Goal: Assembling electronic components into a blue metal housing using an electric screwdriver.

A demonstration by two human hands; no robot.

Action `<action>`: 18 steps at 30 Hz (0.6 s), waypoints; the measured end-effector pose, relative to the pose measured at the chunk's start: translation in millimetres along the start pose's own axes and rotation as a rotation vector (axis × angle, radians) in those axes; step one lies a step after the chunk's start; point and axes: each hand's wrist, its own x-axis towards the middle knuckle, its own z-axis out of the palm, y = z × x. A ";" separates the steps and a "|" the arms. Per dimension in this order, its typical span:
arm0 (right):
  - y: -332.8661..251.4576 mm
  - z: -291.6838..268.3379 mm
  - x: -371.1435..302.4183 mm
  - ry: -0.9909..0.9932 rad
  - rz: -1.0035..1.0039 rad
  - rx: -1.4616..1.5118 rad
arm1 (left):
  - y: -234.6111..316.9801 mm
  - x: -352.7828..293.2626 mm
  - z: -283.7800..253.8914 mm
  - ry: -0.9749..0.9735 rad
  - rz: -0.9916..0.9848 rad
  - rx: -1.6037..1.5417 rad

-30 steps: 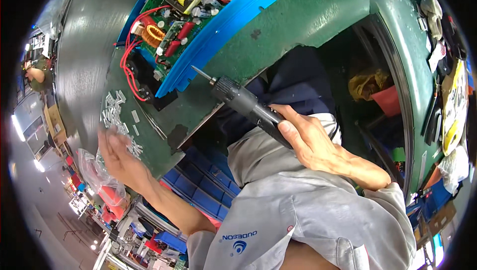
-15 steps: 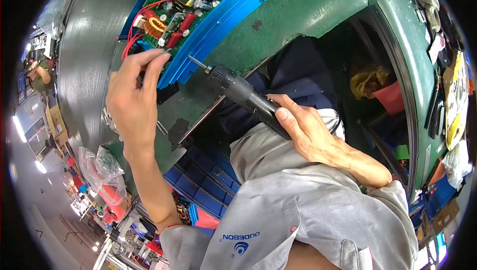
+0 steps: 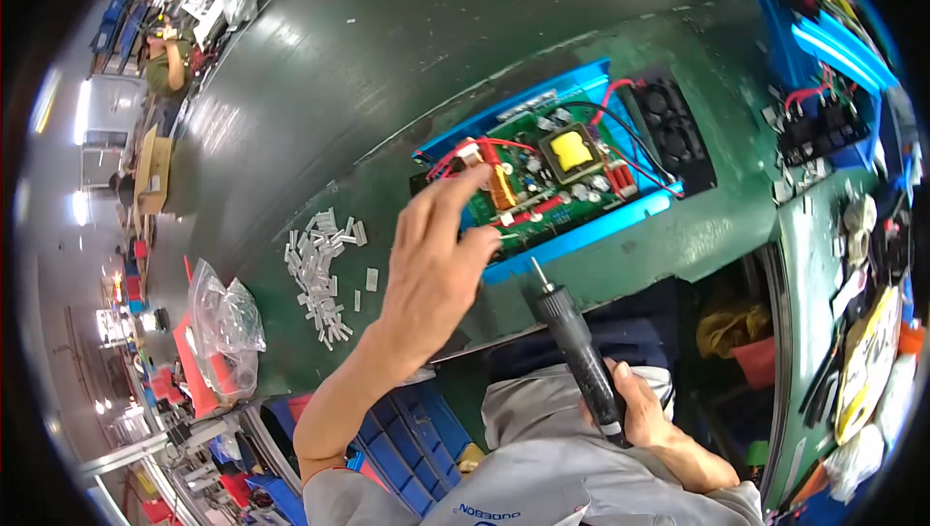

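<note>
My right hand (image 3: 641,410) is wrapped round a black electric screwdriver (image 3: 573,332). Its bit points up toward the near edge of a blue metal housing (image 3: 581,237), just short of it. Inside the housing lies a green circuit board (image 3: 531,182) carrying a yellow-wrapped transformer (image 3: 572,151), a copper coil (image 3: 502,187) and red parts. Over the board's left end is my left hand (image 3: 436,260), thumb and index finger spread apart. A small pale piece shows at the thumb tip; whether it touches the thumb is unclear.
A black fan panel (image 3: 670,134) adjoins the housing's right end, joined by wires. Several small clear plastic pieces (image 3: 320,274) lie left of my hand. Another blue housing (image 3: 845,51) stands at the far right. Clear plastic bags (image 3: 228,323) sit at the bench's left edge.
My head view has swung, bringing the whole housing and the plastic pieces into sight. My left fingers, pinched together before, are now apart. My right hand still holds the screwdriver.
</note>
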 end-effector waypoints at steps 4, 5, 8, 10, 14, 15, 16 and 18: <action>-14.5 7.9 -0.9 -0.021 0.064 0.069 | -5.9 5.9 -0.8 -0.034 0.007 -0.051; -14.6 7.9 -1.1 -0.019 0.080 0.063 | -8.6 7.9 0.0 -0.058 0.012 -0.092; -13.3 7.8 2.0 -0.027 0.110 0.086 | -13.9 15.3 0.3 -0.100 0.024 -0.160; -10.0 9.5 1.9 -0.026 0.079 0.107 | -17.4 17.0 1.3 -0.112 0.024 -0.197; -10.3 12.7 3.4 0.000 0.105 0.112 | -22.4 17.4 6.6 -0.112 0.015 -0.284; -12.3 12.3 3.1 -0.027 0.135 0.161 | -23.5 16.1 7.3 -0.112 0.020 -0.297; -14.4 11.0 3.4 -0.055 0.166 0.211 | -24.4 15.6 8.3 -0.125 0.006 -0.302; -11.9 9.8 4.4 -0.121 0.179 0.327 | -25.1 15.2 9.4 -0.099 0.008 -0.351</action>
